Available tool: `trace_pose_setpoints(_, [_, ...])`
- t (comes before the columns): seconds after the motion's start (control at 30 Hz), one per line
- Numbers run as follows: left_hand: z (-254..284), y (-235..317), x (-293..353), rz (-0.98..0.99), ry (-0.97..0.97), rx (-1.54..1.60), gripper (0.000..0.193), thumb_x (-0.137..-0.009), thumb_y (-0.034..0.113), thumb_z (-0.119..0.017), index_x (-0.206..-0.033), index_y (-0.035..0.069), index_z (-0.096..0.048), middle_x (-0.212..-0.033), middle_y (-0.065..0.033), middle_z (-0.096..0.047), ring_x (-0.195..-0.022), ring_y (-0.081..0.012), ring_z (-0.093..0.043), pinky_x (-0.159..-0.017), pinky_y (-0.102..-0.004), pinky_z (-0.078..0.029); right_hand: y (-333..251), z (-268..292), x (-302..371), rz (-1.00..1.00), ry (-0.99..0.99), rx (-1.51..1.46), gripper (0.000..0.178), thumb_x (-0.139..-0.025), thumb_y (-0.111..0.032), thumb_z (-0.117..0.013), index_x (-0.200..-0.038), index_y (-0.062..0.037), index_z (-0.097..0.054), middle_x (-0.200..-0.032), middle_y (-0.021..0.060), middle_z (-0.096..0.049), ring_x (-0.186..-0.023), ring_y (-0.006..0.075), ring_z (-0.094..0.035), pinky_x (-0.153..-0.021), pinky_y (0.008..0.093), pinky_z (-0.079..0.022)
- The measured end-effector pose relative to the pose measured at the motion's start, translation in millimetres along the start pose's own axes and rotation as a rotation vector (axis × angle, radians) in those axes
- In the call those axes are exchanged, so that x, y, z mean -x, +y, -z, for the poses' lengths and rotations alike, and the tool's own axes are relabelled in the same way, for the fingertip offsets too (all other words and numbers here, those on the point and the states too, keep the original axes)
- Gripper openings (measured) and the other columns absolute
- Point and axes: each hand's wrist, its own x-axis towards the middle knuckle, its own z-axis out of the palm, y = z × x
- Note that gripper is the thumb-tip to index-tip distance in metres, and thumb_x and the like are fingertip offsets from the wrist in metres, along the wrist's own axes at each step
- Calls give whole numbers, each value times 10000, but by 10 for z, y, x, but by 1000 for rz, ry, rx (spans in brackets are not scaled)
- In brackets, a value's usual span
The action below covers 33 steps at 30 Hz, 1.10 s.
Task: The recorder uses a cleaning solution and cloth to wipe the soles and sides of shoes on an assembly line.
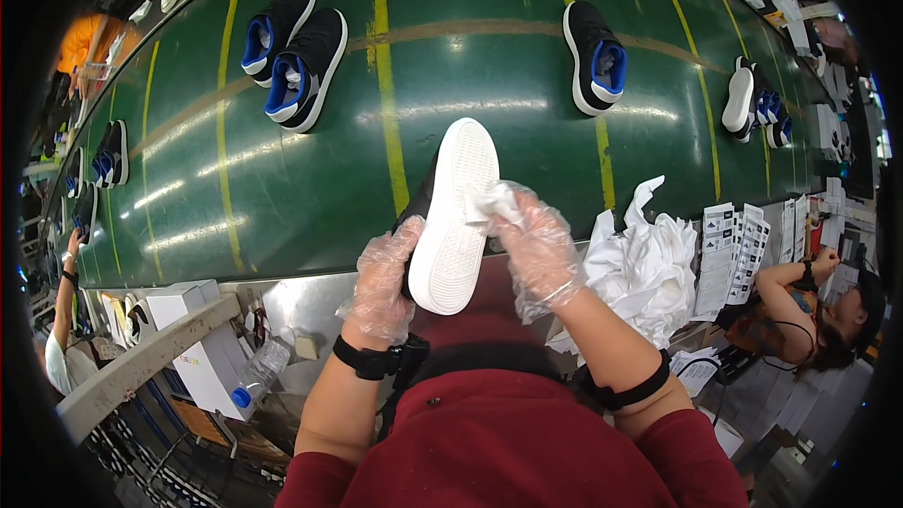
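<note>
A black sneaker with a white sole (453, 226) is held up in front of me, its patterned underside facing the camera. My left hand (384, 273), in a clear plastic glove, grips the shoe along its left side. In my gloved right hand (538, 243) a crumpled white cloth (493, 204) is pinched against the right edge of the sole. The shoe's upper is mostly hidden behind the sole. On the green surface ahead lies a single black sneaker (594, 58) with blue lining, and a pair of the same sneakers (306, 71) sits farther left.
The green conveyor belt (470, 85) has yellow stripes. A heap of white cloths (641, 268) lies right of me, beside printed sheets (734, 249). At left are a white box (202, 348), a plastic bottle (263, 372) and a rail (150, 362). Another person (809, 306) works at right.
</note>
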Motion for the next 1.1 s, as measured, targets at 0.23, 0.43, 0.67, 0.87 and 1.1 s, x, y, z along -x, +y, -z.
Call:
trace_pose_setpoints(0.23, [59, -30, 15, 54, -38, 109, 218, -910, 188, -618, -929, -28, -632, -880, -81, -657, -757, -146, -647, -664, -287, -548, -168, 200, -160, 511, 203, 565, 376, -760, -10, -583, -1134, -28, -546, -1028, 159, -625, -878, 331, -620, -775, 391, -501])
trace_pose_setpoints(0.43, [141, 31, 49, 55, -77, 200, 241, -924, 201, -593, -978, -31, -631, -925, -101, -664, -814, -167, -652, -719, -301, -553, -311, 105, 241, 674, -8, 377, 341, -686, 9, -661, -1011, -77, -606, -951, 109, -628, -870, 278, -611, -742, 360, -501])
trace_pose_setpoints(0.67, [226, 46, 74, 164, -92, 260, 214, -939, 193, -563, -1043, 6, -579, -1020, -115, -648, -889, -188, -653, -791, -340, -560, -349, 83, 164, 619, -72, 282, 205, -747, -111, -705, -947, -102, -657, -1000, 135, -643, -953, 318, -609, -811, 399, -504])
trace_pose_setpoints(0.87, [296, 23, 45, 145, -103, 222, 209, -937, 194, -569, -1045, 15, -578, -992, -97, -644, -879, -182, -648, -784, -341, -560, -324, -27, 230, 563, -79, 147, 257, -774, -114, -683, -1021, -91, -616, -1104, 189, -600, -1042, 401, -575, -912, 412, -476])
trace_pose_setpoints(1.1, [271, 32, 65, 158, -87, 263, 212, -933, 201, -578, -1017, 8, -598, -951, -87, -650, -827, -168, -647, -744, -318, -558, -364, 46, 288, 463, -81, -63, 184, -784, -48, -653, -966, -72, -645, -1027, 163, -636, -966, 321, -634, -850, 363, -513])
